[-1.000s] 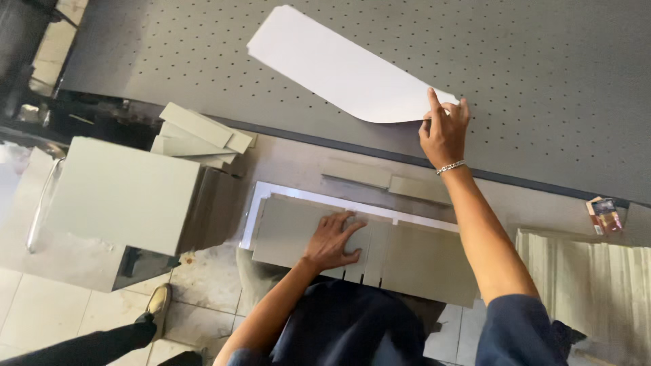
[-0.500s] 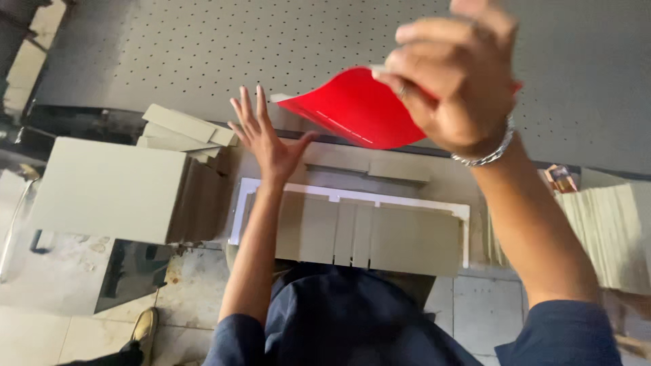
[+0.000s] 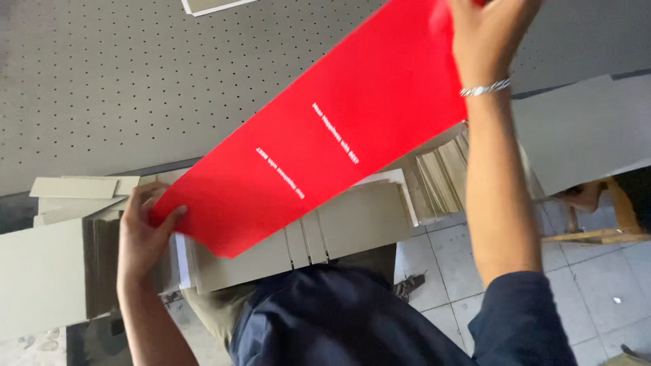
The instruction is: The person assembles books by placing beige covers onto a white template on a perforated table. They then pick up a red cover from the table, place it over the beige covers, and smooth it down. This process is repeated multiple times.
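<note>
Hands (image 3: pixel 146 230) (image 3: pixel 485 37) on glossy red sheet (image 3: pixel 325 152)

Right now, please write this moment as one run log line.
left hand: grips lower corner of long red printed sheet | right hand: holds upper end | below: grey cut card stack

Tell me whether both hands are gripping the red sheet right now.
Yes: the left hand pinches the lower corner of the red sheet, and the right hand grips its upper end.
</note>
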